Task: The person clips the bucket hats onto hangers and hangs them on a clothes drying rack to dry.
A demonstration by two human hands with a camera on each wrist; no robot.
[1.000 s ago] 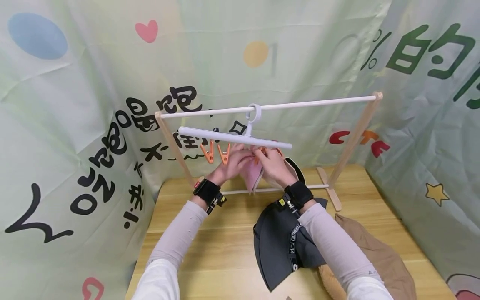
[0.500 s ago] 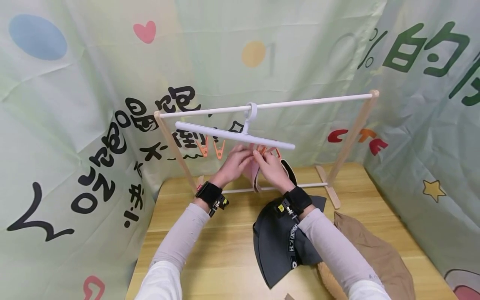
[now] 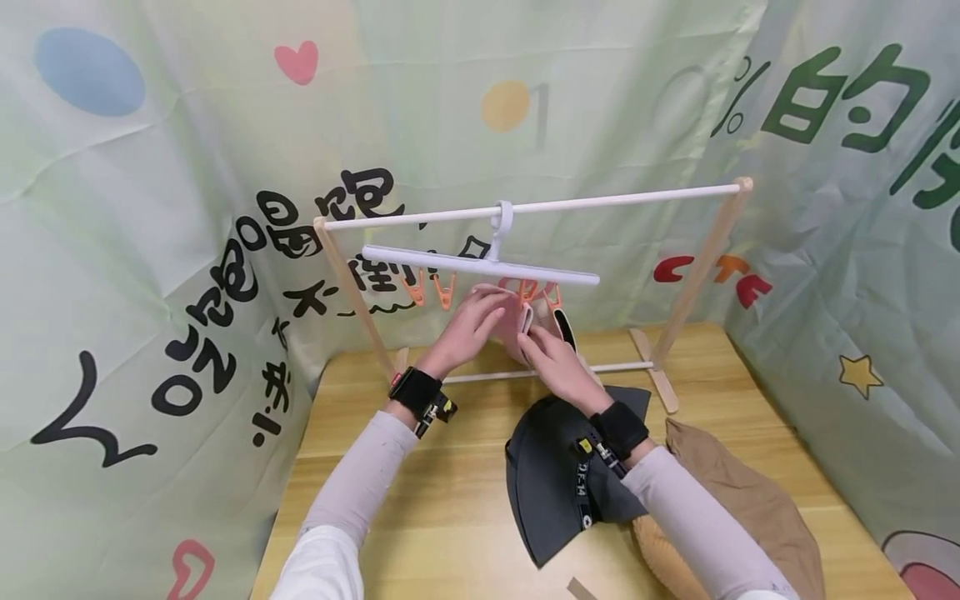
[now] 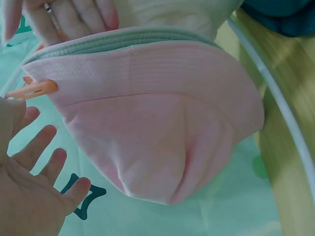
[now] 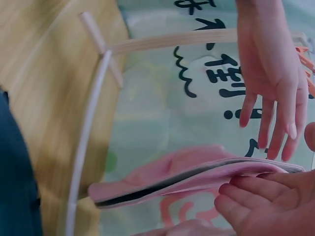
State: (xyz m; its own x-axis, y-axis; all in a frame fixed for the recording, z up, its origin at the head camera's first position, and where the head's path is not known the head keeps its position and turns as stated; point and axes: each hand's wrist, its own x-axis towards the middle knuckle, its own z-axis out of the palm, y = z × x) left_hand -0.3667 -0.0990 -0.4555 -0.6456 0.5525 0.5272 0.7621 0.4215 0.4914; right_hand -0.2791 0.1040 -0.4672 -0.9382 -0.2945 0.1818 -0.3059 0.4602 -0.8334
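Left hand (image 3: 467, 329), its fingers loosely spread and holding nothing, hovers just beside the pink hat (image 4: 147, 132); right hand (image 3: 561, 367), fingers nearly straight and gripping nothing, lies along its brim. Between them, an orange clip (image 3: 528, 290) bites the hat, hung from the white hanger (image 3: 480, 267) above. Below the right hand, a black hat (image 3: 547, 483) rests on the table (image 3: 427, 517).

Pale green fabric (image 3: 637, 50) borders the wood-grain table (image 3: 427, 517) at left, rear and right. Fabric print: dark lettering (image 3: 859, 114), coloured shapes (image 3: 90, 71). Table surface reflects light.
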